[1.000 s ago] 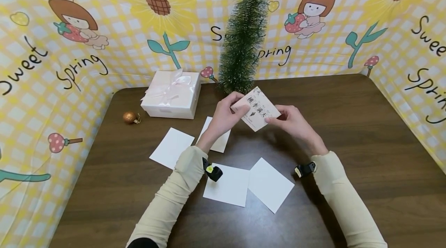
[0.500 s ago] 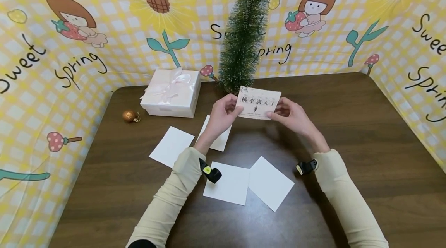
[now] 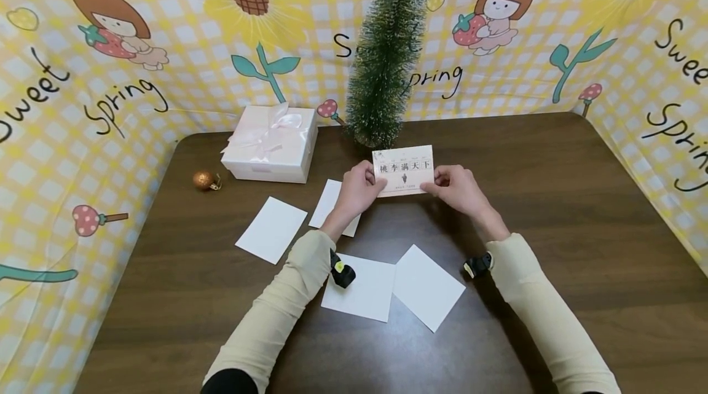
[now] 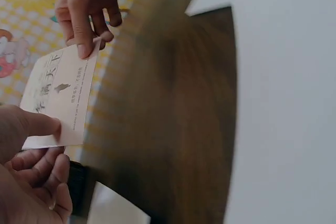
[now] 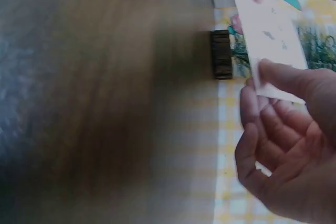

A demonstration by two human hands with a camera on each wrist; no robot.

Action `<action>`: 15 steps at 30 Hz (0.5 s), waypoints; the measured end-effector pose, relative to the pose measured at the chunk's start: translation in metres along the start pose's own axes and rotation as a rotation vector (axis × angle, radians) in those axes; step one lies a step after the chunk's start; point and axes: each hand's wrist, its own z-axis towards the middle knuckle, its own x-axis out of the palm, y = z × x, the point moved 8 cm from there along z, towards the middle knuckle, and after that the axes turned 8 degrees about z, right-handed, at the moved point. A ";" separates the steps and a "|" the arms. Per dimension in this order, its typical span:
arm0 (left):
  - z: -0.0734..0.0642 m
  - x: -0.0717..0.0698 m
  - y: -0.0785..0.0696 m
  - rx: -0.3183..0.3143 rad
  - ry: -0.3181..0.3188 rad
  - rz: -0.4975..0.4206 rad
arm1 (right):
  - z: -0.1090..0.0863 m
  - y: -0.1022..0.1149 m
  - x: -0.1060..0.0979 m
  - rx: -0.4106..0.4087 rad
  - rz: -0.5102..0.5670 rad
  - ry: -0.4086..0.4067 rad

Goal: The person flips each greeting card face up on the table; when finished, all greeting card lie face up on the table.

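Note:
Both hands hold up a small cream card printed with black Chinese characters and a little dark motif. My left hand pinches its left end, thumb on the printed face and fingers behind. At the other end my right hand pinches the lower corner the same way. In the left wrist view the card stretches between the two thumbs; in the right wrist view its face looks washed out. Below the hands, blank white cards lie on the table, one partly hidden by the left hand.
More white cards and a tilted one lie on the brown table. Behind stand a white gift box with a pink bow and a small green tree. A gold bauble sits at left, before a yellow checked cloth.
The printed card, tilted a second ago, has been turned level, its characters now in an upright row. Both hands shifted with it, and it has come slightly lower and left in the last half second.

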 end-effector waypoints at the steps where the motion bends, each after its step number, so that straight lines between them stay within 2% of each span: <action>1: 0.000 0.003 0.003 -0.022 0.012 0.030 | 0.001 -0.003 0.002 0.019 -0.022 0.010; 7: 0.003 0.012 0.011 -0.104 0.060 0.161 | 0.004 -0.013 0.010 0.103 -0.120 0.051; 15: 0.008 0.023 0.013 -0.110 0.128 0.410 | 0.005 -0.018 0.014 0.139 -0.266 0.089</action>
